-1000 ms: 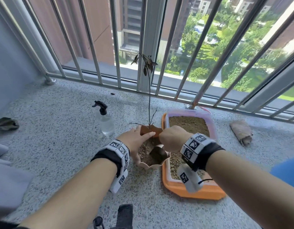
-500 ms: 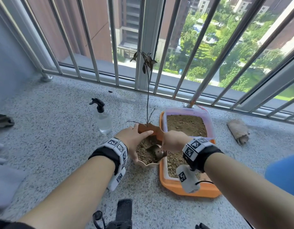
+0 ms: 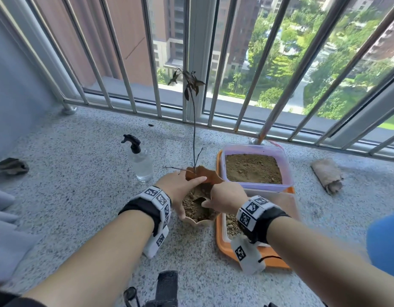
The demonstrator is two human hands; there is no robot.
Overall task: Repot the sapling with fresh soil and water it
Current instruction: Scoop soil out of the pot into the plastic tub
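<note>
Sapling (image 3: 193,129) with a thin, bare, dark stem and a few drooping, dried brown leaves at its top, upright in a small scallop-rimmed pot (image 3: 197,222) between the two hands. Pot fill is coarse, crumbly brown soil. Left hand (image 3: 180,185) wraps the pot's left rim, thumb curled against the near rim and fingers stretched along the far one. Right hand (image 3: 227,198) is curled over the soil; whether it holds anything cannot be told. Beyond the left hand stands a clear plastic spray bottle (image 3: 141,162); beyond the right hand, a translucent rectangular tub of soil (image 3: 253,166) on an orange tray (image 3: 222,242). Floor (image 3: 80,173) is speckled terrazzo.
</note>
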